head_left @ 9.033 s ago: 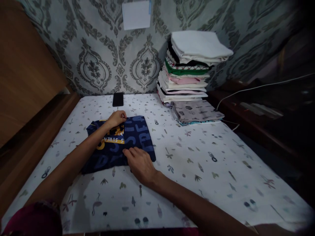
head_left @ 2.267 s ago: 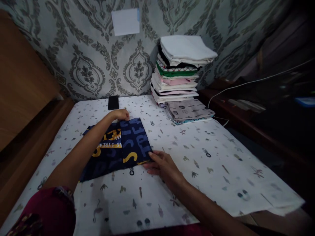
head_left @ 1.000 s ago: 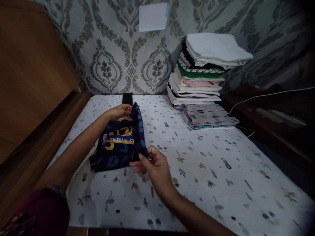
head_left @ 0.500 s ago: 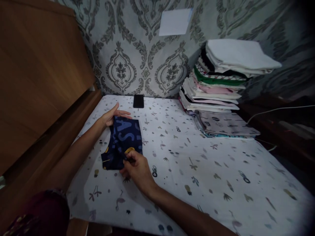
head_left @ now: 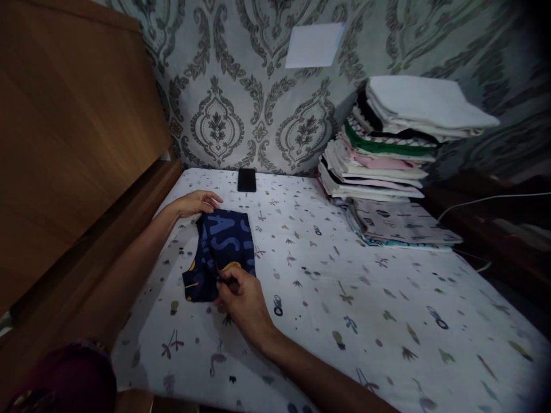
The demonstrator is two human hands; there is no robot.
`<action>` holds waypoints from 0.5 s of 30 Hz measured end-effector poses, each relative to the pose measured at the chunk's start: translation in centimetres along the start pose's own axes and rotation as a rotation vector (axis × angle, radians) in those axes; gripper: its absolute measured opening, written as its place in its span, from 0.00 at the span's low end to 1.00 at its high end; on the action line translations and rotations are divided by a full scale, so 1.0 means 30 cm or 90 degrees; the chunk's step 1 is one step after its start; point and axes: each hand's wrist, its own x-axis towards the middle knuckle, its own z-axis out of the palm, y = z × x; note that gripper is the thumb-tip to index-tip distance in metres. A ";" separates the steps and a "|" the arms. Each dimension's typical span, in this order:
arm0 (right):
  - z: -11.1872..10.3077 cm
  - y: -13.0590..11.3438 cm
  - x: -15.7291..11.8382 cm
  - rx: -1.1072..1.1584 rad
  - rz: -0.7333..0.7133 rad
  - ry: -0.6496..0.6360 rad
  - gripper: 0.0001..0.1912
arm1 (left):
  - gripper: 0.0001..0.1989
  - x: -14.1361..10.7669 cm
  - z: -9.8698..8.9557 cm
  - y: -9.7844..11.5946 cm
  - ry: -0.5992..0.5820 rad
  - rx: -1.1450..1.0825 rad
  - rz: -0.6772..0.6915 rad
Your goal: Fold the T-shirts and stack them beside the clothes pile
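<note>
A small navy garment [head_left: 228,238], printed with lighter blue letters and some yellow, lies partly folded on the patterned white sheet [head_left: 318,321]. Whether it is shorts or a top I cannot tell. At its far left corner rests my left hand [head_left: 193,203], its fingers slightly bent and apart, touching the cloth's edge. My right hand [head_left: 243,298] pinches a fold of the garment near its close edge, thumb against fingertips. The pinched bit of cloth is mostly hidden by the fingers.
A tall stack of folded clothes [head_left: 383,169] stands at the back right. A black phone [head_left: 247,180] lies near the patterned wall [head_left: 258,97]. Wooden furniture [head_left: 81,109] borders the left side. A white cable [head_left: 491,199] runs at the far right.
My left hand's fingers have drawn in from a wider spread at the garment's far corner. My right hand keeps its pinch. The view has shifted slightly.
</note>
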 end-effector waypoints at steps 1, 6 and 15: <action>0.002 -0.009 0.002 -0.037 -0.028 0.003 0.03 | 0.25 0.003 -0.007 0.004 0.013 0.001 0.008; 0.022 -0.052 0.018 -0.304 -0.171 -0.012 0.07 | 0.21 0.013 -0.024 0.005 0.059 0.034 0.013; 0.113 -0.072 0.056 -0.765 -0.306 -0.128 0.12 | 0.18 0.028 -0.021 -0.064 0.101 0.161 0.044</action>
